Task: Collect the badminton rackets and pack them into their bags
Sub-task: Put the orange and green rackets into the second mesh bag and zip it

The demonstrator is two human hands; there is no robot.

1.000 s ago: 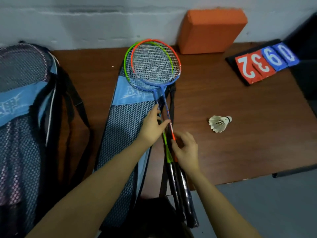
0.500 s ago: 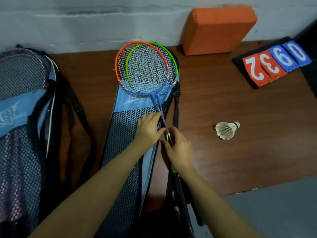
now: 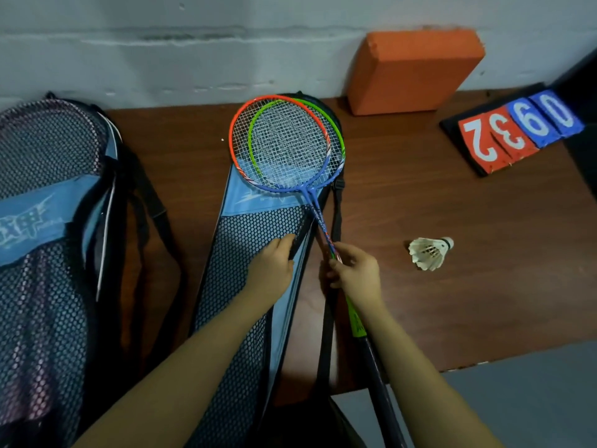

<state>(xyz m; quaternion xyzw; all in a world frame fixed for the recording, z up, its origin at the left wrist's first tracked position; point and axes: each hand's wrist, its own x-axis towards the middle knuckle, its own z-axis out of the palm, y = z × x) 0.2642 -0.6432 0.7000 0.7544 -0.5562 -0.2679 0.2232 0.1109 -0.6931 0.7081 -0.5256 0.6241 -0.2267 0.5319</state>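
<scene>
Two badminton rackets lie stacked, heads on the top end of a blue mesh racket bag (image 3: 245,273) in the middle of the table. The orange-and-blue racket (image 3: 240,124) lies over the green racket (image 3: 336,122). My right hand (image 3: 355,273) is closed around both thin shafts below the heads; the black handles run down past the table edge under my forearm. My left hand (image 3: 273,266) pinches the bag's dark right edge beside the shafts.
A second mesh racket bag (image 3: 42,240), filled, lies at the left with black straps. A white shuttlecock (image 3: 429,253) rests right of my hands. An orange foam block (image 3: 413,69) leans on the wall; a flip scoreboard (image 3: 517,130) sits far right. The wooden table (image 3: 468,302) ends near me.
My right hand slid up the shafts toward the heads. The rackets shifted left onto the bag. My left hand moved from the shafts to the bag's edge.
</scene>
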